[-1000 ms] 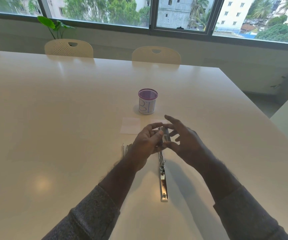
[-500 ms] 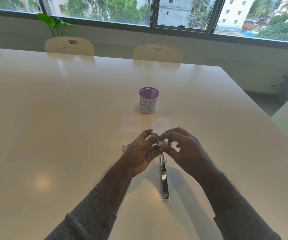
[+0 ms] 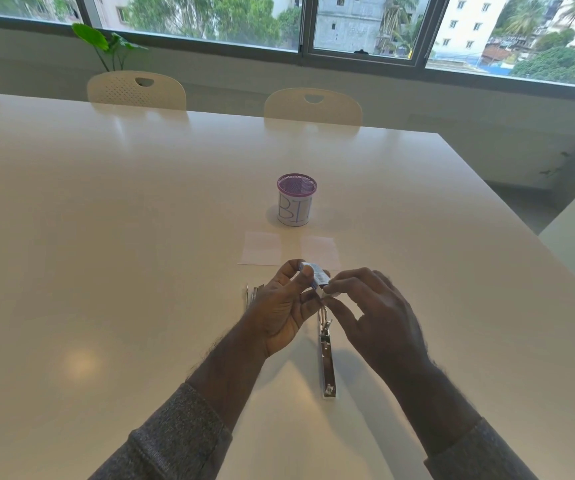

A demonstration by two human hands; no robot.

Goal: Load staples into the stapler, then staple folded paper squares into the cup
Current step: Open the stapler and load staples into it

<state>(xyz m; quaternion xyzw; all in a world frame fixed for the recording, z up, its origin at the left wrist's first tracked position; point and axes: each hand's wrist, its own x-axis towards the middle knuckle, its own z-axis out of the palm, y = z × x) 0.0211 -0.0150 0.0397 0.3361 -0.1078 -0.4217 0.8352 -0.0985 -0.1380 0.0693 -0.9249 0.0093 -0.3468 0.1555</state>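
Head view: left hand (image 3: 281, 306) grips a small white staple box (image 3: 316, 276) above the opened silver metal stapler (image 3: 327, 358) on the white table (image 3: 106, 271); right hand (image 3: 379, 313) pinches the box's end.

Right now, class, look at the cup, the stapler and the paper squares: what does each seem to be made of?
Cup: purple wire mesh, seemingly metal, judging by its see-through grid, wrapped in a hand-lettered white label, likely paper.
Stapler: bright polished metal; it shines like a mirror.
Paper squares: thin matt white paper lying flat on the glossy table.
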